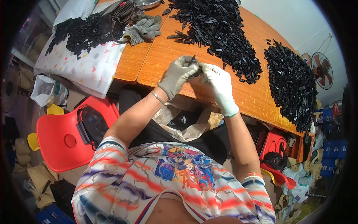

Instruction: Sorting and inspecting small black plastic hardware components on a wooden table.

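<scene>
My left hand (176,77), in a greyish glove, is closed on a small black pointed plastic piece (193,59) above the table's near edge. The piece's tip sticks up past the thumb. My right hand (220,86), in a white glove, meets it from the right with thumb and fingers pinched together. What lies between the right fingertips is too small and covered to make out. Beyond both hands spreads a large heap of similar black pieces (220,33). Below them, an opened pale bag (164,118) with dark contents sits at my lap.
A second black heap (292,86) lies on the wooden table (156,56) at right. Small black parts (84,35) cover a patterned sheet (93,72) at left, near grey knitted gloves (144,30). A red chair (56,130) stands left, another red seat (270,143) right.
</scene>
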Demonstrator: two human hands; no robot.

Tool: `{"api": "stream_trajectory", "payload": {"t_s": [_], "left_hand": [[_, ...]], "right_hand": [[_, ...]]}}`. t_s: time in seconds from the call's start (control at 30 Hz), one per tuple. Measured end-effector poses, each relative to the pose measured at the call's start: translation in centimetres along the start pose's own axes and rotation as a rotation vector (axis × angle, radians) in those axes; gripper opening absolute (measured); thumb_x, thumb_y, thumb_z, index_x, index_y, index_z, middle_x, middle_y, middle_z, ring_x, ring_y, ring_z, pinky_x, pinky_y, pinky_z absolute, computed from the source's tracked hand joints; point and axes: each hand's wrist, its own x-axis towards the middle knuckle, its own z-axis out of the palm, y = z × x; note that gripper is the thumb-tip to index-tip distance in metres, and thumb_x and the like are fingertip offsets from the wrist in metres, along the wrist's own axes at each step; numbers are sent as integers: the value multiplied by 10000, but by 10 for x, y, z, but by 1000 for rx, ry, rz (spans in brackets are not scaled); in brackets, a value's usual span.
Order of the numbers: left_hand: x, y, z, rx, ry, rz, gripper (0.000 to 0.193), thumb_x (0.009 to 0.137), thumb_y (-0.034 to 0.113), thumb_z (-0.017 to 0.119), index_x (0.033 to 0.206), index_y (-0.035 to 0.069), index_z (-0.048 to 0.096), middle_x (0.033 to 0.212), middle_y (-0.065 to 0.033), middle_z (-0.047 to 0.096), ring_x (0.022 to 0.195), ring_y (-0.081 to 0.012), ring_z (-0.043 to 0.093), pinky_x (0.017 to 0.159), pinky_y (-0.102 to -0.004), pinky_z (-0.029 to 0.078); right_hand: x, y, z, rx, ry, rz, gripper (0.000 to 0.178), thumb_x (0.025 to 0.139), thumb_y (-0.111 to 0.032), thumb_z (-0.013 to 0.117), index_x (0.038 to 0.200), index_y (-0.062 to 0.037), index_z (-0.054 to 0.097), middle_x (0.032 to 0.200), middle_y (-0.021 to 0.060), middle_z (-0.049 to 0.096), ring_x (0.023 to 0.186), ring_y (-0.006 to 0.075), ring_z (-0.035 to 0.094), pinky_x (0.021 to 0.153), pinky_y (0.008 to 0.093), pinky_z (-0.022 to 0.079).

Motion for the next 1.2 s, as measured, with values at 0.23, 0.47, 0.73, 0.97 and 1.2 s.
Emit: {"api": "stream_trajectory", "payload": {"t_s": [0.23, 0.47, 0.73, 0.97, 1.2], "left_hand": [[2, -8, 2, 237, 16, 144, 227, 910, 61, 596, 1117, -8, 535, 954, -51, 625, 763, -86, 603, 665, -205, 505], [-9, 4, 6, 60, -103, -71, 288, 1011, 305, 420, 1147, 69, 514, 745, 30, 465, 573, -37, 415, 450, -163, 286], [-14, 2, 12, 109, -74, -11, 236, 1013, 284, 424, 1095, 84, 518, 739, 32, 483, 540, -29, 401, 437, -162, 299], [-20, 11, 21, 143, 14, -42, 212, 1005, 259, 453, 1084, 77, 528, 712, 34, 507, 525, -25, 418, 429, -163, 314], [-20, 6, 23, 176, 60, -5, 159, 988, 207, 493, 1003, 61, 556, 699, 35, 492, 521, -18, 405, 437, -165, 312]], "right_hand": [[4, 10, -16, 277, -179, 60, 239, 897, -163, 623, 1064, 8, 635, 841, 36, 641, 695, 102, 576, 617, 234, 466], [11, 12, -13, 6, 20, -293, 252, 873, -136, 647, 1070, 21, 657, 884, 32, 656, 742, 74, 574, 682, 223, 472], [25, 14, 7, -193, 233, -400, 226, 868, -81, 667, 1067, 26, 658, 954, 95, 704, 862, 113, 657, 788, 241, 514], [21, 17, 12, -182, 250, -428, 195, 865, -68, 661, 1038, 21, 654, 931, 93, 707, 840, 135, 674, 775, 245, 522], [16, 8, 11, -893, 334, -607, 198, 854, -186, 667, 1017, -73, 672, 871, 118, 703, 767, 202, 692, 705, 299, 530]]}}
